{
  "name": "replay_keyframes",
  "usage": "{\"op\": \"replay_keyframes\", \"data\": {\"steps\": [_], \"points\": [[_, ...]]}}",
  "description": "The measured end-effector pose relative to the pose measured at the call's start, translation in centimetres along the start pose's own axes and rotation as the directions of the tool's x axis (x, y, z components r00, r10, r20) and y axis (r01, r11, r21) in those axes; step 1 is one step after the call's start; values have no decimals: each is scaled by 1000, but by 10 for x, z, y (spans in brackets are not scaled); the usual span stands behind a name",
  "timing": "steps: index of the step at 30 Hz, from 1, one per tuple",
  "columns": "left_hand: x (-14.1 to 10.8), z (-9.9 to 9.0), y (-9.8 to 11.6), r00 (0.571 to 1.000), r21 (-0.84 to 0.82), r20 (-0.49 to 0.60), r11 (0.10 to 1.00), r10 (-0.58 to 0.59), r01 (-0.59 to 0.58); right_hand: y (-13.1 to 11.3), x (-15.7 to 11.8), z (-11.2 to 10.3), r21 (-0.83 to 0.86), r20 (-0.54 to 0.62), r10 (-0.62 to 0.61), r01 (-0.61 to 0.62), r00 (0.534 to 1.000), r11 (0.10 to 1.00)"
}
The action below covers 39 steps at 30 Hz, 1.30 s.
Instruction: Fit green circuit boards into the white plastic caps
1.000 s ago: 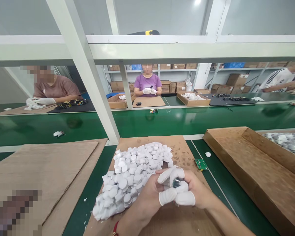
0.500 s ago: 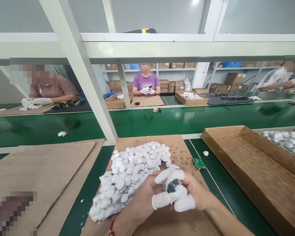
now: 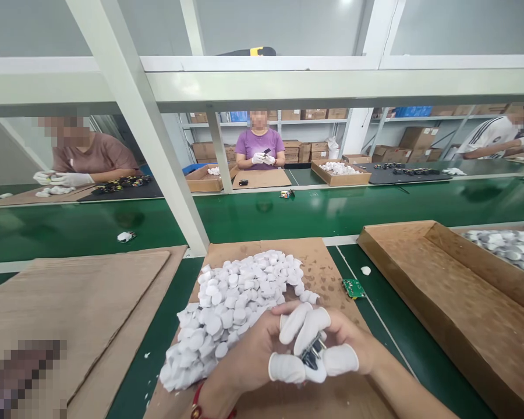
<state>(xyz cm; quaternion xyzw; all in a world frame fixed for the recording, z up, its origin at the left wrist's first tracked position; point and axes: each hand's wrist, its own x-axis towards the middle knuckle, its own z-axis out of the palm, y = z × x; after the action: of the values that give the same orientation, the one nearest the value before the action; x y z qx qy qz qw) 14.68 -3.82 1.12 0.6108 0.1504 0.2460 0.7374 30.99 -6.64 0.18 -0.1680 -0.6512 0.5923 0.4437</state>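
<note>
Both of my hands, with white covers on several fingertips, meet around a small dark electronic part with metal pins [image 3: 313, 352]. My left hand [image 3: 262, 343] pinches it from the left; a red bracelet circles that wrist. My right hand [image 3: 343, 337] grips it from the right. A white piece [image 3: 317, 374] shows against the part's lower side, and fingers hide the rest. Just beyond and left of my hands, a heap of soft white discs [image 3: 240, 297] lies on a cardboard sheet [image 3: 314, 256]. Right of the sheet is a green circuit board [image 3: 353, 288].
A shallow cardboard tray [image 3: 445, 302] stands at my right, near more white pieces [image 3: 510, 250]. Across the green conveyor [image 3: 244, 215], co-workers sit at their places. A slanted white post [image 3: 157, 145] rises at the left. Small assemblies [image 3: 126, 237] ride the belt.
The part has been turned in my fingers, so its dark body and pins now show more clearly. Assemblies on the belt have moved right. The left co-worker's hands have lifted slightly.
</note>
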Motion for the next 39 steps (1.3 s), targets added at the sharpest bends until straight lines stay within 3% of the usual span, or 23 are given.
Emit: {"op": "replay_keyframes", "data": {"steps": [5, 10, 15, 19, 26, 32, 36, 39], "points": [[0, 4, -5, 991, -100, -69, 989, -115, 108, 2, 3, 4, 42, -81, -74, 77, 994, 996], [4, 8, 1, 995, 70, -104, 998, 11, -3, 0, 6, 7, -38, -124, -140, 136, 982, 990], [5, 6, 2, 993, 69, -119, 997, -25, 34, 0, 5, 7, -81, -148, -152, 141, 977, 987], [5, 3, 0, 995, 69, -104, 997, -12, 19, 3, 5, 5, -88, -127, -125, 114, 984, 990], [5, 4, 0, 995, 30, -84, 998, 50, -48, 4, 6, 6, -89, -114, -179, 170, 977, 982], [3, 7, 5, 999, -25, 34, 1000, 14, -13, 4, -1, -3, 8, -51, -95, 96, 994, 995], [3, 6, 2, 999, 30, -14, 999, 42, -42, 0, 2, -2, -26, -20, -108, 107, 994, 994], [1, 2, -6, 997, 44, -71, 999, 16, -13, -1, 5, 1, -77, -62, -142, 137, 988, 988]]}}
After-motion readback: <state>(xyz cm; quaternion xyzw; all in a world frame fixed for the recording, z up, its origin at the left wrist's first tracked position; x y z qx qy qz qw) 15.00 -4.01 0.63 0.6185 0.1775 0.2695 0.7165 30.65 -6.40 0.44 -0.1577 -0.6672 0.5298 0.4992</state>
